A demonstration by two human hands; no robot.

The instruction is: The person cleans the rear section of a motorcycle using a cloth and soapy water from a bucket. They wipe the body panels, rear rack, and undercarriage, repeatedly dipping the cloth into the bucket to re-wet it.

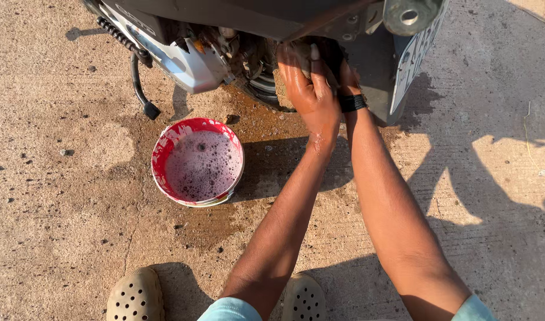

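While the scooter [266,24] fills the top of the view, only its dark rear underside shows: engine casing, a coiled spring at the upper left, and a pale plate hanging at the right. One scooter, then, standing on wet, stained concrete ground [58,196].

Below it sits a single red-and-white bucket [165,148], upright, holding pinkish soapy water with foam on top, just left of the person's forearms and well clear of both hands.

Two arms reach up from the bottom edge. The left hand [308,89] is wet and curled against the wheel area under the bodywork; it seems to press something small and pale there, but I cannot tell what it is or whether the fingers truly close on it. The right hand [344,74], with a dark band at the wrist, is tucked behind the left one in shadow, so its grip cannot be told either.

Two perforated beige clogs [136,297] show at the bottom, one beside each knee.

As a judgement: the wet ground by the clogs could cause a slip, soapy fingers could catch on sharp metal edges near the engine, and a knee or elbow shifting left could tip the bucket.
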